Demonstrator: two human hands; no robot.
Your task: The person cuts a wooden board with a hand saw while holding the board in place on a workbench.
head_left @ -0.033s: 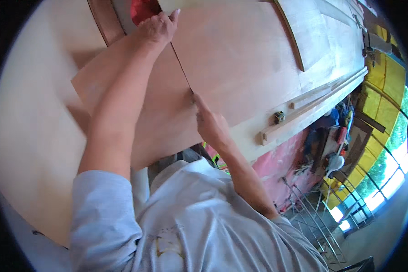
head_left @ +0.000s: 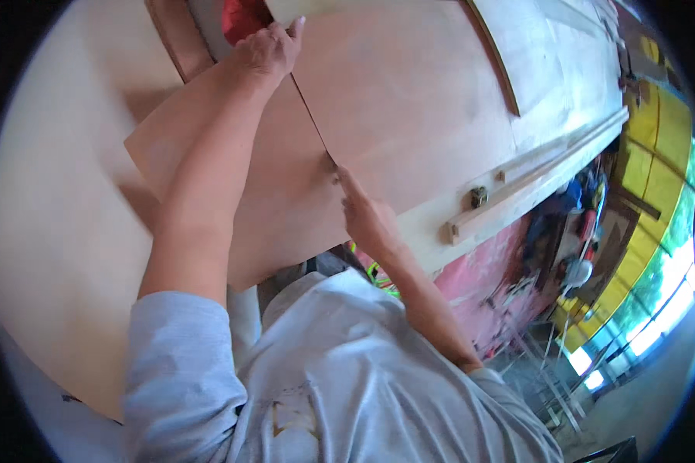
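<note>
A broad thin wooden sheet (head_left: 409,100), like plywood, lies in front of me, with a dark straight line running across it toward my body. My left hand (head_left: 270,50) presses on the sheet at the line's far end, thumb stretched out apart and the other fingers bent and partly hidden. At the near end of that line is my right hand (head_left: 367,216), index finger pointing along it and the other fingers curled in. A small dark tip shows by the fingertip; whatever the hand grips is hidden.
A red object (head_left: 243,19) is beyond my left hand. To the right are a small tape measure (head_left: 479,196), wooden strips (head_left: 540,177) and another thin board (head_left: 529,58). Metal scaffolding (head_left: 548,370) and yellow sheeting (head_left: 656,154) stand farther right.
My right hand has slid slightly toward me along the line. My left hand stays in place. The whole view has shifted a little.
</note>
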